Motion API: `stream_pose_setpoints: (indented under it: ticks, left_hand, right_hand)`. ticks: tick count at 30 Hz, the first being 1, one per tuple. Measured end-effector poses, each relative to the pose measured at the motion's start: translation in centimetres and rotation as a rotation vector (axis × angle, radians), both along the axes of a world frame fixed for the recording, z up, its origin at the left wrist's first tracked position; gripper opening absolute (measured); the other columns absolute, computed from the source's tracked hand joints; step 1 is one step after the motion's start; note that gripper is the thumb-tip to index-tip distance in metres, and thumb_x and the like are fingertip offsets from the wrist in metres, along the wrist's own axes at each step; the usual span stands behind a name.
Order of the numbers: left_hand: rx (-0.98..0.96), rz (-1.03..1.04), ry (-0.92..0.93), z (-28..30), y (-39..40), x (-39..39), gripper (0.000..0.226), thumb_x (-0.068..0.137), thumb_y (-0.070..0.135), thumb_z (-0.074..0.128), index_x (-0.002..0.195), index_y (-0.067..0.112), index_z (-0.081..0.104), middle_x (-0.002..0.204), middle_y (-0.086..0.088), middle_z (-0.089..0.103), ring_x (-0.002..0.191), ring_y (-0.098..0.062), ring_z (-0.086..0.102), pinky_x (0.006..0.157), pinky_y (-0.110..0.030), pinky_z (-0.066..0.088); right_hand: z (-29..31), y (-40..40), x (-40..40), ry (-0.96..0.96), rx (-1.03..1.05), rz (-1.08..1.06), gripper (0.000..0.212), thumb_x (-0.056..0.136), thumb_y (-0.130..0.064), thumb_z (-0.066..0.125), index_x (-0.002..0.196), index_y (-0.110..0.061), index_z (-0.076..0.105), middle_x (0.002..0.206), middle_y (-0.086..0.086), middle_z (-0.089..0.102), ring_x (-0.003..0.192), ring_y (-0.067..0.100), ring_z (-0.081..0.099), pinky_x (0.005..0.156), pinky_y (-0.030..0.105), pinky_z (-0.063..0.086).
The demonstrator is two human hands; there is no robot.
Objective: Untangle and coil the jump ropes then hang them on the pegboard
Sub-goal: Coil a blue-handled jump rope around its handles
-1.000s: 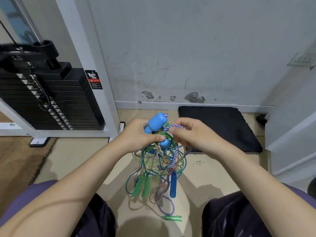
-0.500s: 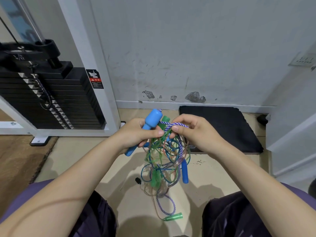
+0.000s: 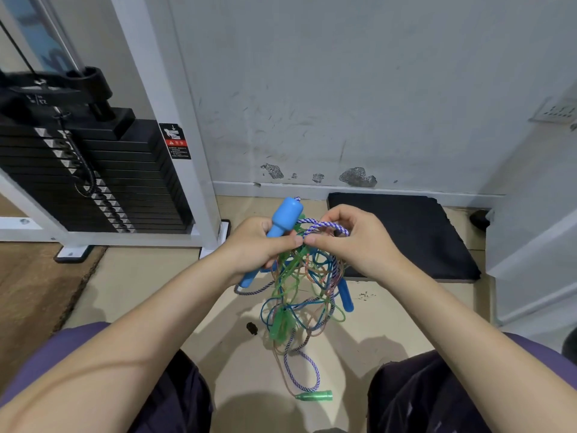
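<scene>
A tangle of jump ropes (image 3: 304,295) in green, blue, orange and purple-white braid hangs between my hands above the floor. My left hand (image 3: 256,245) grips a big blue handle (image 3: 282,217) that points up and away. My right hand (image 3: 352,242) pinches a loop of the purple-white braided rope (image 3: 324,227) at the top of the tangle. A second blue handle (image 3: 346,295) dangles at the right, and green handles (image 3: 281,323) hang low in the bundle. Another green handle (image 3: 313,395) lies on the floor. No pegboard is in view.
A black weight stack (image 3: 93,179) in a white frame (image 3: 175,120) stands at the left. A black mat (image 3: 402,235) lies by the scuffed wall. A brown rug (image 3: 28,295) covers the floor at left. My knees frame the bottom corners.
The blue handle in my left hand has tilted more upright, and the tangle has risen slightly. My right hand has pulled the braided loop up and clearer of the bundle.
</scene>
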State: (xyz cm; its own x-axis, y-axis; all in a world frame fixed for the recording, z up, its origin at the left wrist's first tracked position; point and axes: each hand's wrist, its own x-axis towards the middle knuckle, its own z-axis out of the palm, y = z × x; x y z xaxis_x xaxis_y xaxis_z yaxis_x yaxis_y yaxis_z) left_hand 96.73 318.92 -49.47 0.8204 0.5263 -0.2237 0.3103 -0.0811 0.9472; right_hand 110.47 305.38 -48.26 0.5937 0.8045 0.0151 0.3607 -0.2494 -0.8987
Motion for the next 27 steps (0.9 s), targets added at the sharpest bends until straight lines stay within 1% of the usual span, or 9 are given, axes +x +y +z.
stream_pose_setpoints:
  ticks: [3, 6, 9, 13, 16, 18, 22, 24, 27]
  left_hand:
    - [-0.085, -0.009, -0.037, -0.1, 0.2, -0.1, 0.013, 0.09, 0.018, 0.068, 0.084, 0.009, 0.062, 0.038, 0.006, 0.042, 0.036, -0.008, 0.033, 0.05, -0.027, 0.028]
    - [-0.146, -0.015, -0.055, -0.2, 0.3, -0.2, 0.014, 0.091, 0.017, 0.067, 0.08, 0.01, 0.06, 0.038, 0.003, 0.04, 0.037, -0.008, 0.032, 0.052, -0.028, 0.027]
    - [-0.161, -0.018, -0.064, -0.3, 0.4, -0.3, 0.016, 0.091, 0.016, 0.067, 0.078, 0.011, 0.058, 0.039, 0.002, 0.039, 0.038, -0.01, 0.031, 0.052, -0.028, 0.029]
    - [-0.164, -0.037, -0.071, -0.4, 0.3, -0.2, 0.014, 0.092, 0.013, 0.065, 0.08, 0.011, 0.058, 0.038, 0.002, 0.038, 0.037, -0.009, 0.03, 0.05, -0.026, 0.03]
    - [-0.197, -0.045, -0.094, -0.3, 0.0, -0.2, 0.009, 0.093, 0.013, 0.062, 0.087, 0.008, 0.058, 0.038, 0.001, 0.038, 0.037, -0.01, 0.03, 0.051, -0.028, 0.03]
    - [-0.225, -0.036, -0.109, 0.0, -0.1, -0.1, 0.01, 0.094, 0.012, 0.06, 0.091, 0.005, 0.054, 0.038, 0.002, 0.041, 0.036, -0.009, 0.031, 0.05, -0.028, 0.03]
    - [-0.176, -0.07, -0.105, 0.9, 0.0, -0.2, 0.016, 0.096, 0.011, 0.056, 0.081, 0.006, 0.053, 0.047, -0.004, 0.053, 0.034, -0.007, 0.032, 0.048, -0.026, 0.031]
    - [-0.119, -0.068, -0.055, 0.9, 0.2, -0.2, 0.019, 0.095, 0.013, 0.059, 0.079, 0.007, 0.052, 0.042, 0.004, 0.05, 0.035, -0.007, 0.032, 0.047, -0.023, 0.032]
    - [-0.066, -0.028, 0.0, 0.3, 0.3, -0.1, 0.027, 0.09, 0.018, 0.068, 0.071, 0.01, 0.05, 0.037, 0.006, 0.043, 0.038, -0.01, 0.033, 0.05, -0.026, 0.032]
  right_hand:
    - [-0.5, 0.2, -0.3, -0.078, -0.074, 0.008, 0.043, 0.061, -0.039, 0.09, 0.083, -0.019, 0.06, 0.072, -0.009, 0.06, 0.063, 0.006, 0.05, 0.063, 0.027, 0.043]
    - [-0.7, 0.2, -0.4, -0.114, -0.091, 0.022, 0.044, 0.063, -0.04, 0.089, 0.086, -0.017, 0.059, 0.073, -0.01, 0.057, 0.064, 0.007, 0.049, 0.064, 0.028, 0.043]
    - [-0.8, 0.2, -0.3, -0.07, -0.13, 0.039, 0.037, 0.067, -0.034, 0.088, 0.083, -0.02, 0.057, 0.075, -0.009, 0.057, 0.065, 0.007, 0.048, 0.064, 0.028, 0.042]
    - [-1.0, 0.1, -0.4, 0.083, -0.149, 0.026, 0.026, 0.071, -0.025, 0.085, 0.085, -0.022, 0.064, 0.08, -0.002, 0.067, 0.066, 0.009, 0.057, 0.068, 0.029, 0.048]
    - [-1.1, 0.0, -0.5, 0.082, -0.131, -0.011, 0.014, 0.077, -0.014, 0.075, 0.085, -0.024, 0.069, 0.067, -0.008, 0.061, 0.056, 0.006, 0.05, 0.057, 0.021, 0.041]
    - [-1.1, 0.0, -0.6, 0.098, -0.111, -0.025, 0.019, 0.08, -0.008, 0.071, 0.083, -0.026, 0.069, 0.059, -0.007, 0.055, 0.051, 0.008, 0.042, 0.051, 0.02, 0.035]
    - [-0.7, -0.2, 0.1, 0.137, -0.071, -0.041, 0.015, 0.083, -0.004, 0.071, 0.081, -0.019, 0.073, 0.064, -0.004, 0.062, 0.049, 0.001, 0.046, 0.05, 0.015, 0.036]
    - [-0.5, -0.3, 0.3, 0.164, -0.086, -0.035, 0.011, 0.084, -0.003, 0.071, 0.084, -0.014, 0.073, 0.063, -0.006, 0.063, 0.043, -0.002, 0.046, 0.046, 0.01, 0.034]
    - [-0.7, -0.3, 0.3, 0.104, -0.105, 0.037, 0.016, 0.081, -0.008, 0.076, 0.089, -0.02, 0.071, 0.076, 0.004, 0.067, 0.062, 0.007, 0.054, 0.065, 0.021, 0.043]
